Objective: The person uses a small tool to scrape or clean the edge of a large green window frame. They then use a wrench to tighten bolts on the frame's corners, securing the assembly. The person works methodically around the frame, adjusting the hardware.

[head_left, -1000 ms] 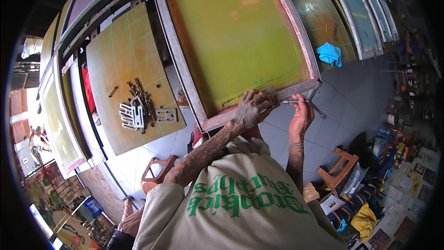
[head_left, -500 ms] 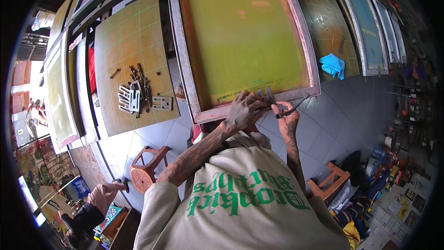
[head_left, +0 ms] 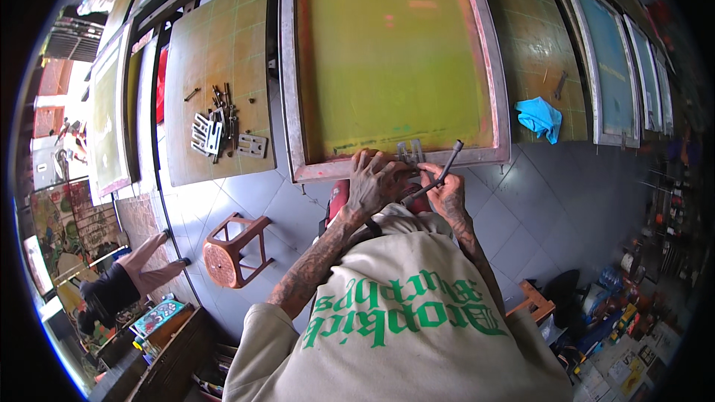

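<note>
Carefully now: the left hand [head_left: 376,182] presses flat-fingered on the metal bracket [head_left: 410,152] at the near edge of the screen frame [head_left: 292,89], while the right hand [head_left: 444,192] grips the socket wrench [head_left: 438,177]. Best keep the wrench square and the bracket pinned.
</note>
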`<state>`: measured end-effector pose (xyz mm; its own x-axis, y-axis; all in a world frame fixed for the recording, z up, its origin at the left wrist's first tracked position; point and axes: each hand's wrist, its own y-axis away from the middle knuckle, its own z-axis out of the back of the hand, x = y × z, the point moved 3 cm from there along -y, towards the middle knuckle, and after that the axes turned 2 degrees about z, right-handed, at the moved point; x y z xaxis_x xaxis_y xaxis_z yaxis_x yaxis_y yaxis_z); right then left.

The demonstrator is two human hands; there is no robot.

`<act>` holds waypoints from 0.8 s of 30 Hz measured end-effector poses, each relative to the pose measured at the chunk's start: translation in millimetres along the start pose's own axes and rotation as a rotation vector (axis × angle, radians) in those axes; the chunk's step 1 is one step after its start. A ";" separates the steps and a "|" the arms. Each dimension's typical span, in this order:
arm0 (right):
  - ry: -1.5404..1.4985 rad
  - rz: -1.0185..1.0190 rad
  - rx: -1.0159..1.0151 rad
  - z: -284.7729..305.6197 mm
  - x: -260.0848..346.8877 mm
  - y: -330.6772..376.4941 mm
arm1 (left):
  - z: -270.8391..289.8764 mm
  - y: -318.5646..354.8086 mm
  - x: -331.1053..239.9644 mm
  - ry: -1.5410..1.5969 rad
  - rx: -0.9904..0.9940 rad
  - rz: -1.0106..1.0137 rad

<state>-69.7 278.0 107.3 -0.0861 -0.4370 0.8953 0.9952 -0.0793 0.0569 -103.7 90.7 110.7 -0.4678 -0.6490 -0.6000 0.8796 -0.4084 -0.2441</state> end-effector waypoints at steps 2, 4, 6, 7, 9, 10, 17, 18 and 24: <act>0.032 -0.034 0.075 7.0 2.6 -3.0 | -2.8 1.9 -2.8 -0.054 -0.058 0.038; 0.069 0.024 0.036 8.1 -9.2 -4.1 | -5.7 2.0 -6.5 -0.093 -0.098 0.079; 0.078 0.057 0.029 9.4 -19.9 -3.4 | -8.1 1.5 -13.0 -0.126 -0.127 0.125; 0.067 0.062 0.041 8.2 -20.6 -3.9 | -9.5 1.3 -15.7 -0.140 -0.142 0.146; 0.069 0.076 0.069 6.6 -23.1 -4.3 | -13.9 1.1 -19.8 -0.157 -0.181 0.169; 0.083 0.084 0.083 6.6 -24.4 -4.4 | -17.1 0.7 -21.5 -0.157 -0.205 0.170; 0.074 0.135 0.145 13.8 -10.2 -7.3 | -1.8 -0.9 -30.5 -0.096 -0.169 0.164; 0.085 0.126 0.140 13.8 -10.9 -6.9 | -3.1 1.1 -29.0 -0.085 -0.178 0.161; 0.039 0.193 0.115 5.4 -27.9 -10.0 | -12.3 -3.4 -22.6 0.017 -0.245 0.121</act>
<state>-77.0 295.8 84.1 0.1066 -0.4689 0.8768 0.9920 0.1105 -0.0615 -95.1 114.7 115.7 -0.3579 -0.6721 -0.6482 0.9248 -0.1596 -0.3452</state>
